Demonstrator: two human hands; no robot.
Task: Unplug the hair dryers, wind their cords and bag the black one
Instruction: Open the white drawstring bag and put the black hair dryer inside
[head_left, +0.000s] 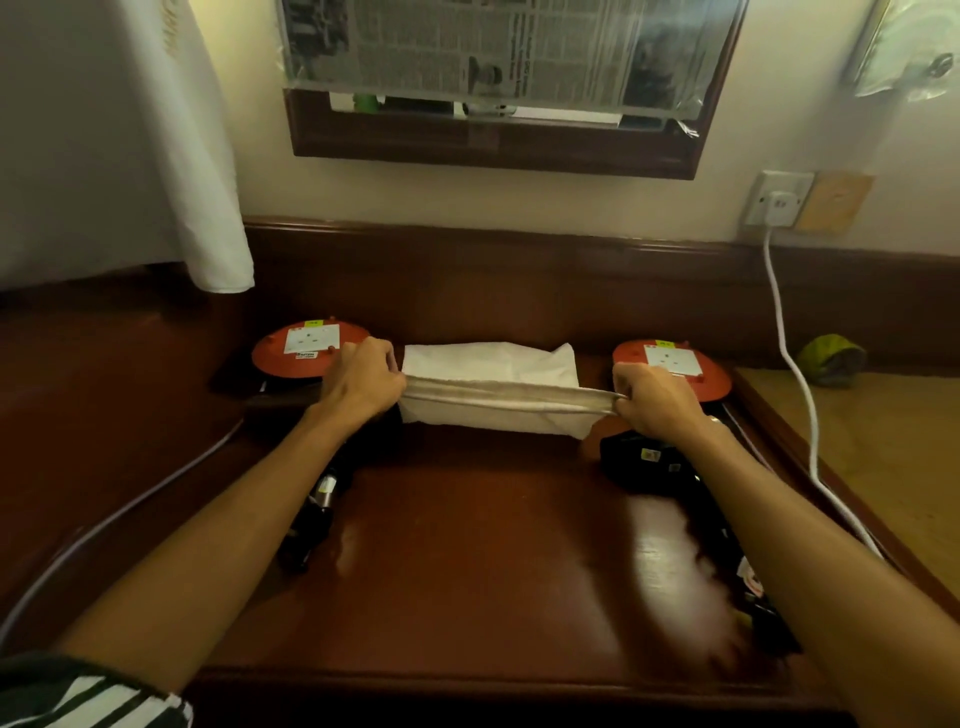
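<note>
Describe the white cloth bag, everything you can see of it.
The white cloth bag looks like soft, creased woven fabric with a hemmed mouth. It lies flat on the dark wooden desk, its body extending toward the wall, between two orange socket reels. The left hand and right hand each pinch one end of the hem, pulling the mouth taut into a narrow slit. Nothing shows inside it.

We see a soft white cloth bag (493, 395), matt and a bit wrinkly. The desk (467, 545) is dark wood, smooth and shiny. At 10 and 2 o'clock from the bag sit orange plastic reels (280, 356). Printed paper (498, 47) covers the mirror at 12.
</note>
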